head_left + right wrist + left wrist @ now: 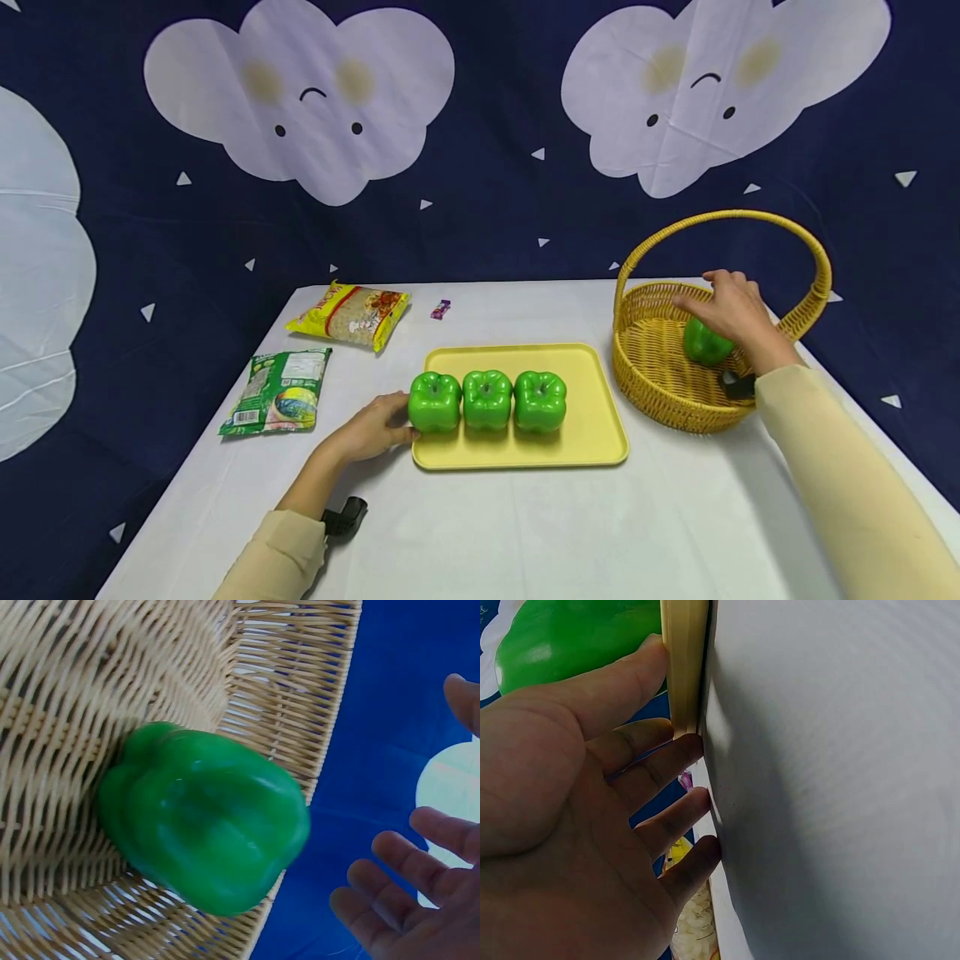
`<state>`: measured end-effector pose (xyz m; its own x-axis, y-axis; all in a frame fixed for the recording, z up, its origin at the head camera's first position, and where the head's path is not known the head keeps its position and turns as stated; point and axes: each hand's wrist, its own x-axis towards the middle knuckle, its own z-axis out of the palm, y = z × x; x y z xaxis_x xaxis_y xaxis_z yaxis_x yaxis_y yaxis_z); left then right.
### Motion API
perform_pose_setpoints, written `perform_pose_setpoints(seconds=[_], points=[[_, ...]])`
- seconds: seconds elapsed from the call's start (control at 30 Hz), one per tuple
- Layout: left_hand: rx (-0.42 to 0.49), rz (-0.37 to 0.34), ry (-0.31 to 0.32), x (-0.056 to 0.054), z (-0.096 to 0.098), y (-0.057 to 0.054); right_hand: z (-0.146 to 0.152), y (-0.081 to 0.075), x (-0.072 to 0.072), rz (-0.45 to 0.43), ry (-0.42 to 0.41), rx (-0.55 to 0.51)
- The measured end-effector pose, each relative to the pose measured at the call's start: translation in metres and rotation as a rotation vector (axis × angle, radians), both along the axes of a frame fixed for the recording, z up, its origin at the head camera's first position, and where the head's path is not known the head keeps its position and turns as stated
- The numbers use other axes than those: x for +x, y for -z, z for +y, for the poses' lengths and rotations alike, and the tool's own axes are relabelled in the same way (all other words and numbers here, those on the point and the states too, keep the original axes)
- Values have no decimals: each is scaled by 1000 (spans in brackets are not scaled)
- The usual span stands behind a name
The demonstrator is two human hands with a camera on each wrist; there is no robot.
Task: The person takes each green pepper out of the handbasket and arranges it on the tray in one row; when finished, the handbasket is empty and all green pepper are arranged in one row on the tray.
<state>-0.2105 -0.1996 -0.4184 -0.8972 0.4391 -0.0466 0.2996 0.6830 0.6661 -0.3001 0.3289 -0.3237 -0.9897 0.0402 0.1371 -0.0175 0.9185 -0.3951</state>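
Three green bell peppers, the left one (435, 402), the middle one (487, 401) and the right one (540, 402), stand in a row on a yellow tray (592, 450). My left hand (371, 429) is at the tray's left edge beside the left pepper; in the left wrist view its fingers (652, 776) are extended, with the thumb against the tray rim. Another green bell pepper (210, 817) lies inside a wicker basket (652, 375). Above that pepper, apart from it, my right hand (731, 308) is spread with nothing in it.
The basket's tall arched handle (723, 215) rises around my right forearm. A yellow food bag (352, 315) and a green packet (279, 392) lie on the left of the white table (525, 533). A small purple wrapped candy (441, 309) lies behind the tray.
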Motion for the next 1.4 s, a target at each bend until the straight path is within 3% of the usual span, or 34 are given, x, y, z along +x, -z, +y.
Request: perform_pose_setpoints(seconds=[0.43,0.8,1.23,1.4], points=[[-18,-23,-33,1,1,-2,11,16,-5,-91,52,50],[-9,-16,-17,0,1,-1,12,20,-4,-196,134,36],[-6,-12,-6,0,0,0,13,28,-6,-224,105,47],[-6,-24,-17,0,1,-1,11,29,-7,-211,58,44]])
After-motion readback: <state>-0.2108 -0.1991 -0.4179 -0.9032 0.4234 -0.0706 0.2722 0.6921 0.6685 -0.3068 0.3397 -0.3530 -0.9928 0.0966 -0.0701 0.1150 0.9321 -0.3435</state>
